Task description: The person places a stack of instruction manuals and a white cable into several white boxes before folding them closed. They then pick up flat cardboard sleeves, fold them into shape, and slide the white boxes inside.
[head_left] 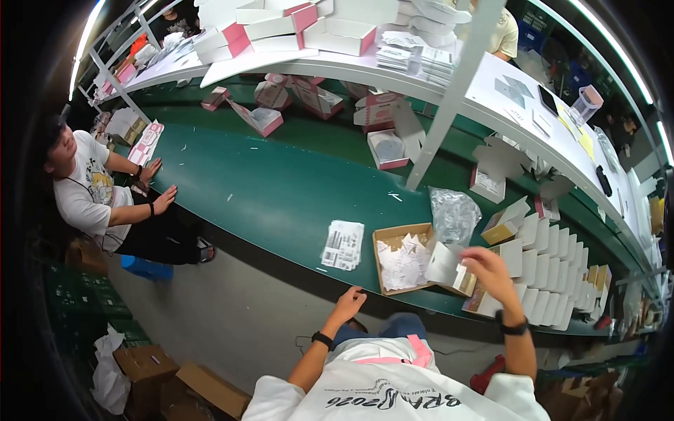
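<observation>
My right hand (489, 271) is closed at the raised white flap of a small open carton (444, 264), beside a shallow brown cardboard tray (380, 275). The carton leans at the tray's right side, and what it holds is hidden. In the tray lie many small folded white paper slips (405, 264). My left hand (348, 304) hangs at the bench's near edge with loosely bent fingers and nothing seen in it. Left of the tray is a stack of printed sheets (342, 245). Rows of cartons with upright white flaps (540, 270) stand to the right.
A crumpled clear plastic bag (454, 214) lies behind the tray on the green bench (267, 189). Pink-and-white boxes (388, 146) sit under a raised white shelf (505, 105) with a metal post (449, 98). A co-worker (91, 189) sits at the left, hands on the bench.
</observation>
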Available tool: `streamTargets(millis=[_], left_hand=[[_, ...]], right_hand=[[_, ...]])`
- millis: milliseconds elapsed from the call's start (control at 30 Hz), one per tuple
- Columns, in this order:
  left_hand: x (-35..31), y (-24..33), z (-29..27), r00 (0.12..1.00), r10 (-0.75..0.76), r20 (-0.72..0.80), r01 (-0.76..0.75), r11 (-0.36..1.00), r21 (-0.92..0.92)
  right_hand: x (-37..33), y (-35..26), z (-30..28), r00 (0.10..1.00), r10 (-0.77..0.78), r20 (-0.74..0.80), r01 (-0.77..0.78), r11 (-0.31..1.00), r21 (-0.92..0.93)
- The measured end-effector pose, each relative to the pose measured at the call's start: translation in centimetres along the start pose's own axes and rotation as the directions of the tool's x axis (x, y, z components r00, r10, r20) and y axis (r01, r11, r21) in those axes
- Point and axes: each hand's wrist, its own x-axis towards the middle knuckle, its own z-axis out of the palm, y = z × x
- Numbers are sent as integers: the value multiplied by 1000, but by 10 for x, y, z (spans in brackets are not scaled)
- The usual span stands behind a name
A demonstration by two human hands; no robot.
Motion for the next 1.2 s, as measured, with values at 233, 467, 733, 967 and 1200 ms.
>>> streamTargets(millis=[233, 467, 733, 967, 1200], left_hand=[[-61, -69, -118, 955, -112, -276, 116, 993, -1], [-114, -86, -220, 830, -386, -404, 298, 917, -265], [6, 123, -391, 869, 70, -490, -48, 997, 56], [137, 372, -456, 754, 533, -384, -558, 828, 53], [225, 564, -486, 154, 986, -70, -577, 147, 804]], right_hand=[[253, 75, 172, 938, 312, 147, -329, 681, 654], [445, 179, 200, 850, 514, -113, -181, 488, 854], [502, 219, 203, 727, 671, -145, 27, 183, 983], [418, 193, 182, 629, 572, -527, 219, 520, 826], [364, -162, 214, 935, -161, -316, 254, 926, 280]])
